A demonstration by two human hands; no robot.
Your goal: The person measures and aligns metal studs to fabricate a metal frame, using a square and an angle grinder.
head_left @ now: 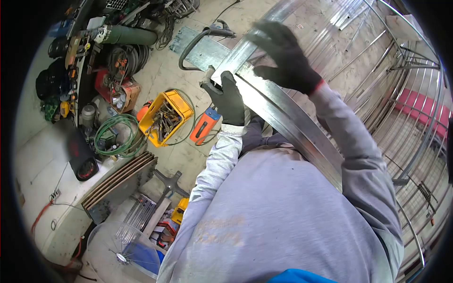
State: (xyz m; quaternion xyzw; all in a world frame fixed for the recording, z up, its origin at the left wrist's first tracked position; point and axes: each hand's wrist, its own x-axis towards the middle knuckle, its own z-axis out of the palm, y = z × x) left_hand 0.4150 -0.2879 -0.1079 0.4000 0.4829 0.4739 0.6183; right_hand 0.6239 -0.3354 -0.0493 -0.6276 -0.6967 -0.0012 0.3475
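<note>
My left hand [228, 100], in a dark glove, is closed around the near end of a shiny metal channel [241, 53] that runs away toward the top. Its thumb and fingers sit on either side of that end. My right hand [286, 60], also gloved and a little smeared by motion, is raised over the metal with thumb and fingers apart, holding nothing. A second long metal channel [295, 120] slants from beside my left hand down past my right forearm. Just beyond the left hand lies a flat galvanized plate [200, 49] with a dark curved tube [188, 55] over it.
On the left floor stand a yellow crate [166, 118] of tools, an orange-and-blue power unit [205, 126], a coiled green hose [115, 134] and a fan [121, 257]. A green gas cylinder [127, 35] lies at upper left. Metal railings [424, 111] stand at right.
</note>
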